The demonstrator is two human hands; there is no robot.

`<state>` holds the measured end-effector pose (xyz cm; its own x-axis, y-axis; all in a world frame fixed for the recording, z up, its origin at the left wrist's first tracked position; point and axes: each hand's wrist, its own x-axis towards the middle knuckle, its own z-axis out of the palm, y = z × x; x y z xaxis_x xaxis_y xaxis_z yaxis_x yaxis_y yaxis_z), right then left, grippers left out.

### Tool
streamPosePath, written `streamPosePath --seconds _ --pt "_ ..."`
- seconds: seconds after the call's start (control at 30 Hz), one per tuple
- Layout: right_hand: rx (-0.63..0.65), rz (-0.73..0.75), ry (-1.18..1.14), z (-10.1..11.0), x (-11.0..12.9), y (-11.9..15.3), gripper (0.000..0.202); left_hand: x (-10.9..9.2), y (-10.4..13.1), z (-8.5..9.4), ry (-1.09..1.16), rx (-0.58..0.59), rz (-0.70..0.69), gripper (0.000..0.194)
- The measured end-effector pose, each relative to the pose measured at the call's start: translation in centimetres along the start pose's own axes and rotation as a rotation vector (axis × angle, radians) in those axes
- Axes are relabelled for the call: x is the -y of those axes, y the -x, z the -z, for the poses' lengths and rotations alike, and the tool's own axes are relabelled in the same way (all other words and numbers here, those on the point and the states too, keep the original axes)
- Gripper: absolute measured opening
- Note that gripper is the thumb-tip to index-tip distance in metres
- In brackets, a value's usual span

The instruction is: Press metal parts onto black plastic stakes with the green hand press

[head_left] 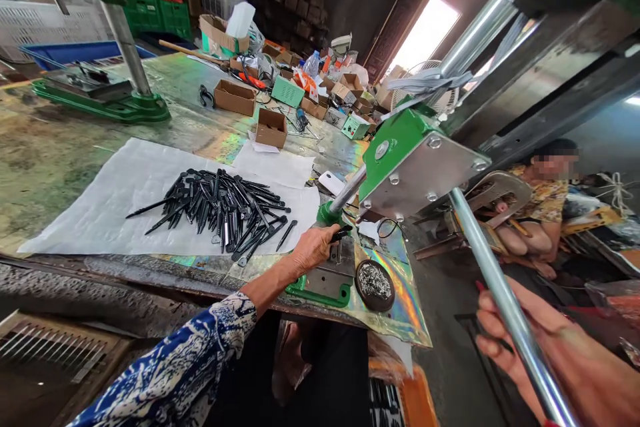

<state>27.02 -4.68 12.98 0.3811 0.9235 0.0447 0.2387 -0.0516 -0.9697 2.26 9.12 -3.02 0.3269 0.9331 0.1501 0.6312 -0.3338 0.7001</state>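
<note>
My left hand reaches over the base of a green hand press, its fingers closed on a small black strip-like piece beside the press column. Most of that piece is hidden by the fingers. At the lower right, my right hand is around the press's long metal lever, with the fingers loosely curled behind the rod. Left of the press, many slim black pieces lie heaped on a white sheet. A round dark dish of tiny silvery parts stands right of the press base.
Another green press stands at the back left of the table. Small cardboard boxes, tools and a green box clutter the far side. An orange crate sits below the table edge. A person sits at the right.
</note>
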Motion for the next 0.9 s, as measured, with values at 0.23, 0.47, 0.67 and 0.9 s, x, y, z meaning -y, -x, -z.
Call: streamPosePath --seconds 0.23,0.47,0.67,0.9 --pt "0.240 -0.294 0.125 -1.3 2.3 3.1 0.069 -0.8 0.2 0.7 -0.007 0.052 0.012 0.030" --pt "0.241 -0.197 0.308 -4.1 1.3 3.9 0.064 -0.6 0.1 0.4 -0.031 0.056 -0.008 0.031" --pt "0.206 -0.167 0.234 -5.4 0.0 4.0 0.063 -0.9 0.0 0.4 -0.021 0.065 0.001 0.033" --pt "0.141 -0.104 0.151 -7.3 -3.2 3.3 0.055 -1.1 0.1 0.6 -0.027 0.073 0.008 0.033"
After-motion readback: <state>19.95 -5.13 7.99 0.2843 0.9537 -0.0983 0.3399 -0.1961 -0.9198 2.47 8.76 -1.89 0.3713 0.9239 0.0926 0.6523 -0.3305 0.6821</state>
